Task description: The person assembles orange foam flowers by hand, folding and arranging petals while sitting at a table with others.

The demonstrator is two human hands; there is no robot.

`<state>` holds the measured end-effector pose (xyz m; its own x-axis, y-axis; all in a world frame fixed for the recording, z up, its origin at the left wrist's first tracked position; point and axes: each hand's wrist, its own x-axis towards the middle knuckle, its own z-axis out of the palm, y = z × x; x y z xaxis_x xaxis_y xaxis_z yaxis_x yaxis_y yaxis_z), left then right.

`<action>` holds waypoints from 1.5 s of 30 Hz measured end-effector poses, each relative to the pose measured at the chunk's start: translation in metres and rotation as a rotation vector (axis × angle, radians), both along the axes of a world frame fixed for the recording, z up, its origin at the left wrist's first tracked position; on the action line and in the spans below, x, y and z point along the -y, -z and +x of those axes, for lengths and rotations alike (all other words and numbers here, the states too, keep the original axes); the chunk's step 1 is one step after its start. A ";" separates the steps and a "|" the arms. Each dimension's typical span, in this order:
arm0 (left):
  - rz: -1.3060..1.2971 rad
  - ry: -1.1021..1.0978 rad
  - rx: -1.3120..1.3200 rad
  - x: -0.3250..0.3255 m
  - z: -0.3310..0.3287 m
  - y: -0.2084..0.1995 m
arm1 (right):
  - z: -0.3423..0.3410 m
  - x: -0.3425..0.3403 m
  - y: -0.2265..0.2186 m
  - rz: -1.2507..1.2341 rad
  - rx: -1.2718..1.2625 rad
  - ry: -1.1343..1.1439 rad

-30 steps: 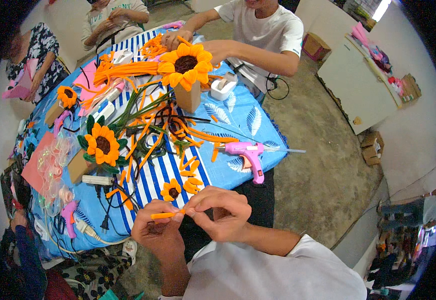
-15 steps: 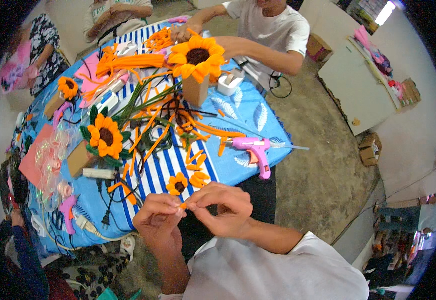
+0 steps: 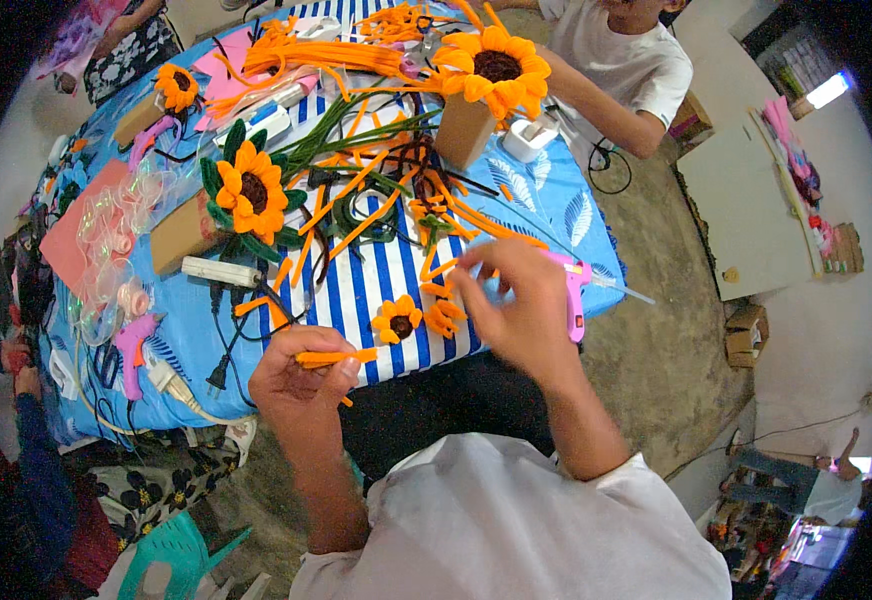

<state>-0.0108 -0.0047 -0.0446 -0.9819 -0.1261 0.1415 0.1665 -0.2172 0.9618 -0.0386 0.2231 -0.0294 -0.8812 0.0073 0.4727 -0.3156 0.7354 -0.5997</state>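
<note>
Right hand [image 3: 518,305], grip unclear, has moved out over the striped tablecloth [image 3: 346,308], left hand [image 3: 291,395] pinching an orange strip [image 3: 328,357], grey floor [image 3: 646,390] alongside.

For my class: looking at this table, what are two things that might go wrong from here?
1. The right hand partly hides the pink glue gun near the right edge of the table; a bump could knock it off. Whether it is hot cannot be seen.
2. The small dark-centred flower lies near the front edge, so a careless sweep might push it off.
</note>
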 end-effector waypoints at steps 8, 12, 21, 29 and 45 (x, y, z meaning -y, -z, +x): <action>0.081 0.049 0.120 0.002 0.009 -0.004 | -0.063 -0.007 0.016 0.601 0.320 0.172; 0.166 0.144 0.046 0.007 0.011 0.005 | -0.061 -0.006 0.012 0.604 0.306 0.208; 0.132 0.175 0.144 0.003 0.018 -0.004 | -0.001 -0.002 -0.025 -0.096 0.396 0.014; 0.250 0.363 0.051 -0.013 0.020 -0.003 | 0.040 0.014 -0.024 -0.315 0.167 -0.649; 0.008 0.239 0.064 -0.027 0.030 -0.014 | 0.055 0.002 -0.024 -0.680 0.634 -0.610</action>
<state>0.0192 0.0220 -0.0305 -0.9909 0.1098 0.0775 0.0479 -0.2508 0.9669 0.0166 0.2214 -0.0058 -0.9060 -0.4234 -0.0025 -0.0055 0.0176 -0.9998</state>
